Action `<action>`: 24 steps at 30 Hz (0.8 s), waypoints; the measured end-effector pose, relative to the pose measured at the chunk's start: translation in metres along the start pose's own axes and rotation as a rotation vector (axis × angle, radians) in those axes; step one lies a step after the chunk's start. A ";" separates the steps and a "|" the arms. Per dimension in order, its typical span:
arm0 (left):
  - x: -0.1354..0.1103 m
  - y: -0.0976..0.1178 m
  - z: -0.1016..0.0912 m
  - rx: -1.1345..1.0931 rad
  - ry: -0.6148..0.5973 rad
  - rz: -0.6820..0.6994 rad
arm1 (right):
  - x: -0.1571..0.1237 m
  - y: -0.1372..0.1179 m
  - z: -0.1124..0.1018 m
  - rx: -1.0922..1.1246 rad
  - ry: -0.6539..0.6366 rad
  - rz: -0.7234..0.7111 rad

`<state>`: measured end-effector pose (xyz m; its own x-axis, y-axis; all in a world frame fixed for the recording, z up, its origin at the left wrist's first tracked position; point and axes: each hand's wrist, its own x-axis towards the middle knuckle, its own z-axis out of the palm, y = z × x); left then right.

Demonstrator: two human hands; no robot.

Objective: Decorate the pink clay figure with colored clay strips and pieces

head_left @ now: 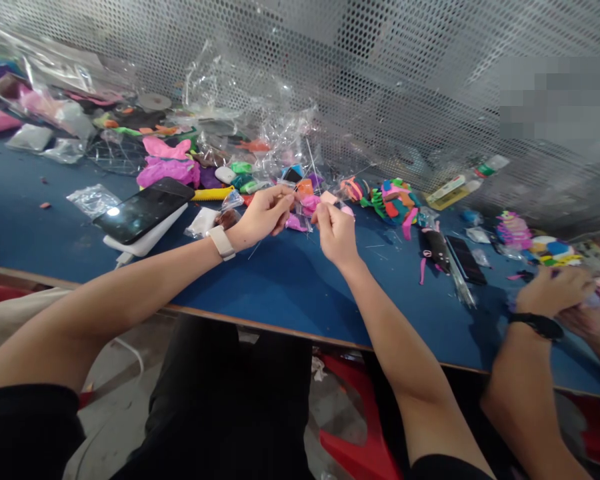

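Observation:
My left hand (267, 215), with a pale watch band at its wrist, is closed in a pinch above the blue table. Facing it, my right hand (337, 233) is closed too, thumb against the curled fingers. Between them, a small clear plastic packet of pink modelling clay (309, 203) appears pinched at both sides; the fingertips partly hide it. Just behind lie lumps of orange clay (305, 187) and peach clay (329, 197). Another pink-purple lump (295, 223) sits below the packet. Thin wires stick up near my fingers.
A phone (145, 208) rests on a white object at left, near a yellow coiled piece (213, 194). Plastic bags and clay crowd the back along a perforated metal panel (350, 80). A bottle (467, 183) leans at right, where a co-worker's hands (555, 293) are busy.

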<state>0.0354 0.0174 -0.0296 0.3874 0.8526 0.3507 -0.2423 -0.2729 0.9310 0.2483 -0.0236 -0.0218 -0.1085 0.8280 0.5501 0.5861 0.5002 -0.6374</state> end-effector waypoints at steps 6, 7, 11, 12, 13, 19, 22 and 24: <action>-0.002 0.012 -0.002 -0.192 -0.042 -0.185 | 0.000 0.013 0.004 0.175 0.006 0.071; -0.002 0.014 -0.002 -0.217 -0.051 -0.206 | 0.000 0.015 0.006 0.227 0.001 0.101; -0.002 0.014 -0.003 -0.234 -0.073 -0.220 | 0.004 0.020 0.010 0.382 -0.058 0.217; -0.002 0.013 -0.002 -0.224 -0.067 -0.208 | 0.005 0.020 0.011 0.408 -0.082 0.232; -0.002 0.011 -0.002 -0.212 -0.060 -0.194 | 0.005 0.020 0.010 0.435 -0.108 0.239; -0.001 0.007 -0.002 -0.219 -0.086 -0.117 | 0.005 0.007 0.004 0.517 -0.226 0.268; -0.001 0.013 -0.003 -0.270 -0.125 -0.173 | 0.004 0.001 0.002 0.575 -0.297 0.326; -0.001 0.016 -0.003 -0.292 -0.155 -0.229 | 0.004 -0.002 0.002 0.610 -0.292 0.346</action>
<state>0.0286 0.0134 -0.0158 0.5852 0.7931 0.1692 -0.3678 0.0736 0.9270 0.2447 -0.0205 -0.0195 -0.2570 0.9541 0.1538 0.0865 0.1813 -0.9796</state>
